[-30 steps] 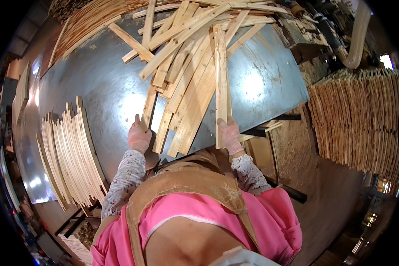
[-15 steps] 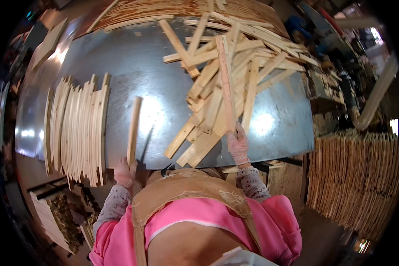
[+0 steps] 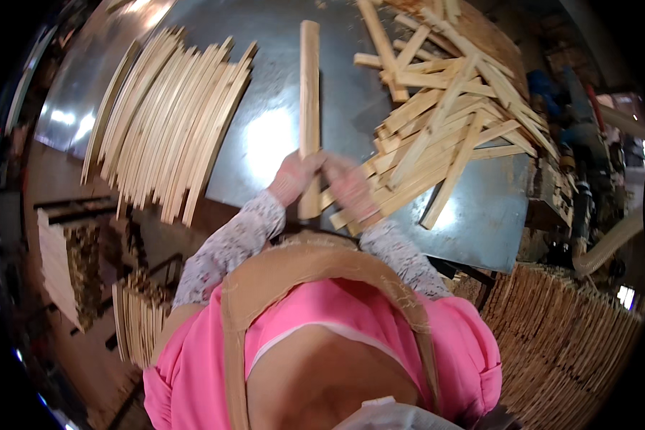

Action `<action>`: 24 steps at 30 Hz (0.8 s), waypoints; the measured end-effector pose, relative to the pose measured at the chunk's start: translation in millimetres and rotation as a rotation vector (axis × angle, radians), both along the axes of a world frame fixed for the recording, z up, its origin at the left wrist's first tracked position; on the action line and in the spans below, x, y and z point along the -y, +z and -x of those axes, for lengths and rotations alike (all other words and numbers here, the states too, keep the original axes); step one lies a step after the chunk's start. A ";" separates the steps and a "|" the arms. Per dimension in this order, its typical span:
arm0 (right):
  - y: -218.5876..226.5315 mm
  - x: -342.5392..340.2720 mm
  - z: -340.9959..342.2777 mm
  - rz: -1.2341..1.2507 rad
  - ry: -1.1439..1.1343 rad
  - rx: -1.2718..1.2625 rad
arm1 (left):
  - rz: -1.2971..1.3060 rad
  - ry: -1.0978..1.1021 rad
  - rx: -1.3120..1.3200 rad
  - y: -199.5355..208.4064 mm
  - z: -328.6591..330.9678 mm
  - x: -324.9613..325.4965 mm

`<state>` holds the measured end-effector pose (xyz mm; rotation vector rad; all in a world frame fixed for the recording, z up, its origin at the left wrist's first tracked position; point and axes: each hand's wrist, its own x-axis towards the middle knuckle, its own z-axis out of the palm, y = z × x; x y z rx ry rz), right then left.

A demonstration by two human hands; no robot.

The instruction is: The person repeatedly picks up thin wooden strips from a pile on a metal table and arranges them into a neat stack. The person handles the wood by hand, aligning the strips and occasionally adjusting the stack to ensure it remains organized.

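Note:
A long, pale wooden strip [image 3: 309, 86] stands out ahead of me, reaching from over the table's near edge toward the far side. My left hand [image 3: 294, 178], in a pinkish glove, is closed round its lower part. My right hand [image 3: 349, 188], gloved alike, meets the left at the strip with its fingers bent in on it. Motion blurs the fingertips. I cannot tell whether a second strip lies against this one. Loose wooden strips [image 3: 437, 143] lie in a crossed heap just right of my right hand.
A row of strips [image 3: 172, 122] lies side by side on the left of the metal table [image 3: 265, 79], overhanging its near edge. Stacked wood [image 3: 68, 265] stands on the floor at the left. A large stack of strips [image 3: 559, 330] stands at the lower right.
My hands, apart before with a strip in each, have come together in the middle. The strip in my right hand no longer shows separately. The whole view has shifted, moving the table's contents rightward.

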<state>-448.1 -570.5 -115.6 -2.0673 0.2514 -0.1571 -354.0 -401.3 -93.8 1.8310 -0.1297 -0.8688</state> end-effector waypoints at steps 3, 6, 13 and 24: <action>-6.8 72.6 -19.5 0.477 -0.310 0.130 | 0.445 0.431 -0.436 -34.3 -2.4 -23.8; -35.3 165.9 -13.0 0.710 -0.636 -0.208 | 0.370 0.442 -0.411 -27.9 -10.1 -71.6; -68.8 143.7 -9.5 0.221 -0.620 -0.125 | 0.354 0.902 -0.111 -42.7 24.0 -202.6; -85.8 -256.4 -122.3 0.317 0.206 -0.464 | -0.092 1.161 0.141 -31.4 101.4 -400.0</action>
